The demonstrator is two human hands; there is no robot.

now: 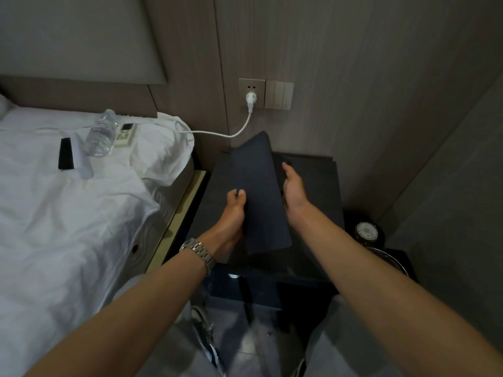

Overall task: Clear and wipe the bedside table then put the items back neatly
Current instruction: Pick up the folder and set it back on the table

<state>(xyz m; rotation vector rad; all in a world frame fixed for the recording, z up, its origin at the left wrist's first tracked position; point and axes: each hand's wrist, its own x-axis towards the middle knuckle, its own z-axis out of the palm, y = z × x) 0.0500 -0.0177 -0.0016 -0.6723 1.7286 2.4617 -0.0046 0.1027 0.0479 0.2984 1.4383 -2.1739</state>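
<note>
Over the middle of the dark counter (313, 186) I hold a flat dark folder (258, 191), tilted, its long axis running from the counter's back edge toward the front edge nearest me. My left hand (235, 210) has its grip pinched on the folder's left long edge, thumb on top and fingers underneath. My right hand (294, 190) lies along the right long edge with the fingers straight, steadying it and not clamping. Both hands are on the thing, so neither has to reach; the left carries it. Whether the folder's far end touches the counter I cannot tell, dark on dark. The bed (68, 213) lies to the left of the counter's left edge, and near its head lie a water bottle (102, 134), a white remote (124, 134) touching the bottle, and a small black object (66, 153) just beside them. I judge the clearing step is nearly done and this folder goes left to the bed. That way looks open, with bare sheet on the near side of those things. A white cable (217, 134) runs from the wall socket (251, 92) down onto the bed's corner, behind the folder's far end; a lift before swinging left should keep clear of it. The counter's right edge sits close to the wall, with little room there.
</note>
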